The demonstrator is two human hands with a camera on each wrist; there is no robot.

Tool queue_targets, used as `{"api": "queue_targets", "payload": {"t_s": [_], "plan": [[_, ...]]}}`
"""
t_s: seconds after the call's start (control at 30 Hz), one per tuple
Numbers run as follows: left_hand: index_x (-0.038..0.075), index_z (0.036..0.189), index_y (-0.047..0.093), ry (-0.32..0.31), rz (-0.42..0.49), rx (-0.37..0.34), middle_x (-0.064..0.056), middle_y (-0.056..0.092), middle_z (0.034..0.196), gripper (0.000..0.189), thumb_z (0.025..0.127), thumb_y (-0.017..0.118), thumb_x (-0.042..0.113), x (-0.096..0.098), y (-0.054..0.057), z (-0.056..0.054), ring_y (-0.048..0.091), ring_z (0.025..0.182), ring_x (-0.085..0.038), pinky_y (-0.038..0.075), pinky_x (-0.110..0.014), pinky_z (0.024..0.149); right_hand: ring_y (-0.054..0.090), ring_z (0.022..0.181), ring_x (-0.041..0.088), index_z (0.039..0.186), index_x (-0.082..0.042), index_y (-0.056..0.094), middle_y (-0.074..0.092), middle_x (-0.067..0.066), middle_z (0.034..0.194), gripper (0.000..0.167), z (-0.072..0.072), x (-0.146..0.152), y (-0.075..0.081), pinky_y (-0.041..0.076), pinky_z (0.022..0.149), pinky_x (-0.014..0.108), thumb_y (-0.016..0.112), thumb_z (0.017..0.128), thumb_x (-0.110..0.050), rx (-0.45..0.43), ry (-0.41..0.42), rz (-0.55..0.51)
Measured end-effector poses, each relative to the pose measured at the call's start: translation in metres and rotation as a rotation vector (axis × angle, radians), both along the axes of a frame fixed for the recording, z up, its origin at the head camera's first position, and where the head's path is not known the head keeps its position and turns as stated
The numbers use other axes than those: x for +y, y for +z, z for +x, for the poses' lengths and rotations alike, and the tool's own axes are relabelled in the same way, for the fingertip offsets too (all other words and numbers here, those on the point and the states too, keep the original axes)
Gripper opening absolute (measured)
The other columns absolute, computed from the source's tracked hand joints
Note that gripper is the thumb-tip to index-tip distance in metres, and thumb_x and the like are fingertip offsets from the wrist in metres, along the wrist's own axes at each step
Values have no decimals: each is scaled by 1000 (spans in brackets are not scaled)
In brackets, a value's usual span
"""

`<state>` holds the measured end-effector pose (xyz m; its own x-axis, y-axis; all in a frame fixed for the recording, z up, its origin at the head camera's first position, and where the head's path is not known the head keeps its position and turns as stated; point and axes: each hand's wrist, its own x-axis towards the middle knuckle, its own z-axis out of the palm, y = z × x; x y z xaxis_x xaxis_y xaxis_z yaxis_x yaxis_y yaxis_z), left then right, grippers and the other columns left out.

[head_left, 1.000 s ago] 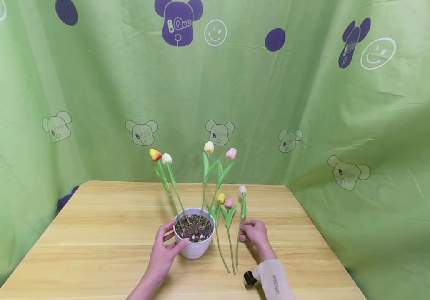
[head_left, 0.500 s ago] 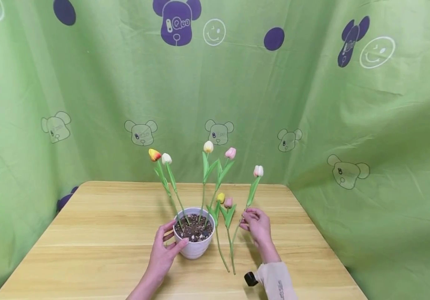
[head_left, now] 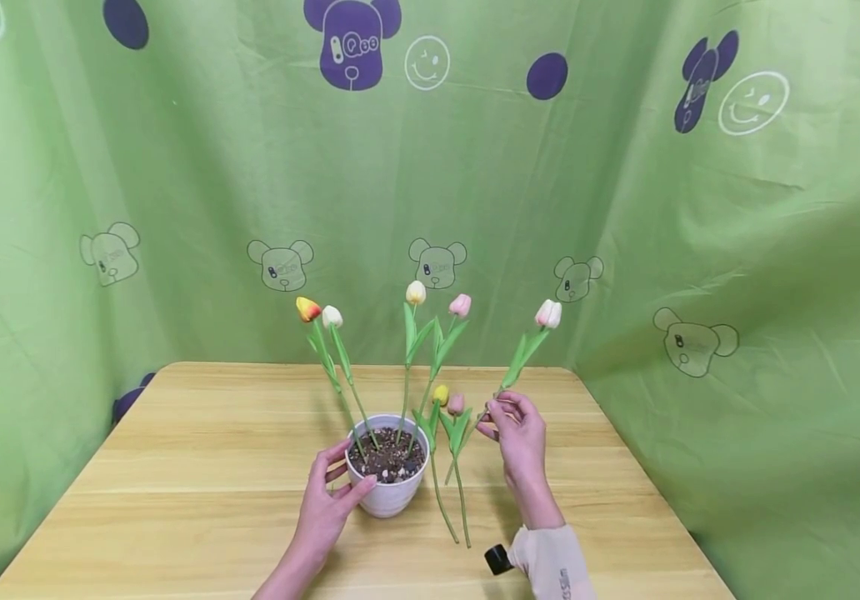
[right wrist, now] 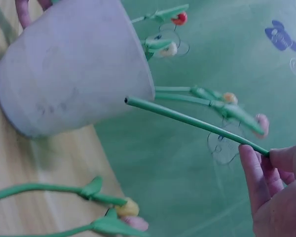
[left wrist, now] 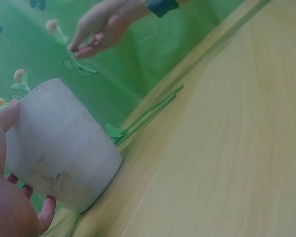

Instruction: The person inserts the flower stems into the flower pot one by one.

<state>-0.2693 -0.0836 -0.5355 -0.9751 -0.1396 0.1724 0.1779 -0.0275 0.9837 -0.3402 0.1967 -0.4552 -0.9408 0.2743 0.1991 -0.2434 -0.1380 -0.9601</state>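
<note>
My left hand point(head_left: 327, 502) holds the white flowerpot point(head_left: 388, 502) at its left side, thumb at the rim and fingers round the wall. Dark soil point(head_left: 392, 467) fills the pot. Four stems would exceed the count, so several tulips stand in it, among them a red-yellow tulip point(head_left: 308, 309) and a white tulip point(head_left: 332, 317). Right of the pot, my right hand point(head_left: 522, 437) pinches a pale pink tulip point(head_left: 548, 313) by its stem, raised above the table. In the right wrist view, the cut end of its green stem point(right wrist: 197, 121) points toward the pot.
A yellow tulip point(head_left: 441, 395) and a pink tulip point(head_left: 456, 405) lie on the wooden table point(head_left: 197, 500) just right of the pot. A green patterned curtain point(head_left: 505, 192) hangs behind and at both sides. A black camera point(head_left: 498, 559) sits at the right wrist.
My right hand has lifted the pale pink tulip off the table, and its bloom has swung up and to the right. The left hand stays on the pot.
</note>
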Motion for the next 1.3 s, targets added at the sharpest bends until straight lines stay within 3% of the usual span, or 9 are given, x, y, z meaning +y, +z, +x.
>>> {"api": "queue_targets", "payload": {"t_s": [0.23,0.6,0.83,1.3], "plan": [[15,148,49,0,2,1,-14,48,148,73,85,86,18,0,0,0,50,133,-35,51,-49,108,71,80,16,121,11,55,64,8,98,25,11,-20,19,65,77,38,64,99,2,133,-23,-23],[14,148,49,-3,-4,5,-15,48,149,72,86,85,17,1,-1,0,49,133,-36,51,-49,107,71,84,18,122,11,56,65,9,100,28,17,-42,28,65,77,36,66,98,1,185,-16,22],[14,149,48,-4,1,6,-15,48,150,72,86,84,18,1,-1,1,49,134,-36,50,-53,110,71,81,18,119,14,55,65,16,99,27,20,-52,36,65,74,34,66,98,2,287,-4,27],[16,149,49,-8,4,3,-14,48,150,72,86,85,19,0,-1,1,48,133,-35,49,-54,110,69,83,15,111,14,54,64,8,96,22,12,-86,11,65,75,34,66,98,2,388,11,29]]}}
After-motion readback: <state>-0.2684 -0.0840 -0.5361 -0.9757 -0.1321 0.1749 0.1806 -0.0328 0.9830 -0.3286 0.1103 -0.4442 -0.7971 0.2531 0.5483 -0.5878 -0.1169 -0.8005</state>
